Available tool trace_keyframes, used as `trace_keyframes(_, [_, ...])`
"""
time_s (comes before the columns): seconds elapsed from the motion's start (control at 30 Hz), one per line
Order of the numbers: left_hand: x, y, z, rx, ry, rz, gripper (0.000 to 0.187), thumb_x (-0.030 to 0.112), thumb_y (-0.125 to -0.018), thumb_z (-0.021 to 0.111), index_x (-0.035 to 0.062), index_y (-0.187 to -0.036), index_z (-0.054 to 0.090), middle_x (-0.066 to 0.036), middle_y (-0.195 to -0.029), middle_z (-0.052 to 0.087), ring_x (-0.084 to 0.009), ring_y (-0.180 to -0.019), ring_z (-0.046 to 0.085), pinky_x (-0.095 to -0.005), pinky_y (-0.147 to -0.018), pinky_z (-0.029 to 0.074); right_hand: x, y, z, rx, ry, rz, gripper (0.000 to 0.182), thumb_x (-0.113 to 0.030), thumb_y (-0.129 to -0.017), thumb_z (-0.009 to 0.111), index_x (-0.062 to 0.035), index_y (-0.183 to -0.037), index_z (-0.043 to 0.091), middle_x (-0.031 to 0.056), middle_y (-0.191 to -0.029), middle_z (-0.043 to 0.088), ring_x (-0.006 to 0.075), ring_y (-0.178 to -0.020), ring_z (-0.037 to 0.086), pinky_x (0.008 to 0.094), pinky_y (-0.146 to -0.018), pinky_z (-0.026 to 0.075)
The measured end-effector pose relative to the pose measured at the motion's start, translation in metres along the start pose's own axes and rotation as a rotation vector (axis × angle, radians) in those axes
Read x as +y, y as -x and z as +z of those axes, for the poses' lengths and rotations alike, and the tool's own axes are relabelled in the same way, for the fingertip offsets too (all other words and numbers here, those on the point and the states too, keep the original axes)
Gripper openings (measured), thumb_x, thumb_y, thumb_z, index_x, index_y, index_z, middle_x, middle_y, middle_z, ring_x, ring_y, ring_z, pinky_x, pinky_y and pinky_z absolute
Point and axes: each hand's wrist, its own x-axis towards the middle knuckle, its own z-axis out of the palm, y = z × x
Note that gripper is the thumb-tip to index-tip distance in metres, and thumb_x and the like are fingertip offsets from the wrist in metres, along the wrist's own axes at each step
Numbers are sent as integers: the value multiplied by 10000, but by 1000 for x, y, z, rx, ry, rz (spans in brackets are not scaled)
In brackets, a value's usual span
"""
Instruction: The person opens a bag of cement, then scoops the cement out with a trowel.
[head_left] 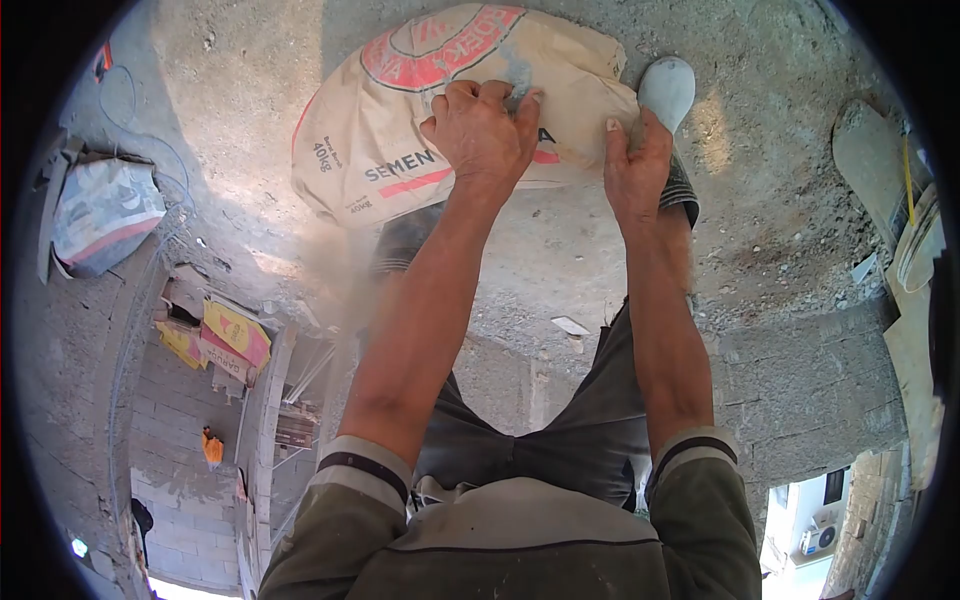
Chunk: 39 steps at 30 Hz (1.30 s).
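Observation:
A brown paper cement bag (pixel 570 70) with red and black print lies on its side on the dusty ground in front of me. My left hand (pixel 483 135) is on the middle of its upper face, fingers bent and gripping the paper beside a grey dusty patch. At the bag's right end, my right hand (pixel 638 170) pinches the edge between thumb and fingers; part of those fingers is hidden. Just beyond it, a pale grey shoe (pixel 668 90) rests against the bag's end.
A crumpled sack (pixel 108 213) lies at the left near a thin blue cable (pixel 132 100). Torn yellow and pink cartons (pixel 236 335) are lower left. Flat boards (pixel 868 165) lie along the right side, near loose rubble (pixel 770 255).

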Motion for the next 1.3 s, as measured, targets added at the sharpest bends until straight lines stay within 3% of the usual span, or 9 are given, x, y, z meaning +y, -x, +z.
trace_keyframes(0.13, [8,-26,-5,-229,-172,-77,424,540,-804,581,151,-896,722,-135,-994,643,-379,-1002,587,-578,-792,425,-10,-4,2,48,-152,88,382,-220,-808,669,16,-1091,570,215,-1017,554,375,-950,539,441,-823,458])
trace_keyframes(0.23, [-9,-58,-9,-512,-222,34,522,543,-867,498,87,-1007,710,-149,-1063,676,-342,-1013,627,-532,-802,459,-17,4,4,88,-140,113,399,-191,-755,678,17,-1065,539,231,-1018,520,405,-981,486,471,-870,397])
trace_keyframes(0.3, [-28,-77,-6,-600,-291,115,572,543,-881,485,44,-1091,671,-163,-1074,670,-344,-1056,602,-407,-906,431,-21,5,16,117,-149,163,421,-168,-753,663,22,-1097,510,227,-1070,488,405,-1024,471,475,-901,392])
trace_keyframes(0.4, [-31,-76,-13,-660,-24,76,519,436,-871,596,-15,-1122,644,-176,-1060,667,-270,-1027,609,-349,-904,430,-22,3,11,117,-212,208,446,-157,-744,670,37,-1104,493,220,-1086,476,399,-1039,452,479,-898,385])
trace_keyframes(0.5, [-11,-64,-25,-686,121,-129,507,404,-862,625,-33,-1120,642,-155,-1025,667,-228,-976,599,-313,-888,429,-26,6,11,78,-207,217,487,-186,-745,693,44,-1123,491,202,-1108,458,369,-1029,447,468,-872,384])
trace_keyframes(0.77, [-12,-56,-12,-575,291,-331,533,366,-832,658,-78,-1124,624,-159,-1048,654,-213,-942,602,-311,-867,446,-31,2,14,35,-83,247,517,-281,-770,675,60,-1119,504,206,-1091,474,343,-1023,437,432,-894,377])
trace_keyframes(1.13, [-12,-47,-14,-430,56,-20,528,387,-823,629,-57,-1108,645,-182,-1011,674,-244,-934,622,-334,-857,459,-31,-9,9,-151,-113,338,529,-320,-790,664,30,-1158,519,220,-1177,469,361,-1112,440,459,-914,403])
trace_keyframes(1.2, [-14,-43,-14,-430,120,-76,538,400,-824,628,-59,-1103,647,-183,-1011,675,-240,-933,624,-334,-854,461,-32,-9,12,-122,-93,330,499,-311,-777,674,29,-1117,542,222,-1150,491,360,-1095,459,455,-895,434])
trace_keyframes(1.3, [14,-37,-20,-516,38,-185,580,430,-825,638,-62,-1133,631,-177,-1033,673,-232,-928,633,-337,-838,473,-29,-9,11,-173,-101,325,559,-326,-801,655,30,-1209,511,232,-1223,449,362,-1150,414,467,-960,353])
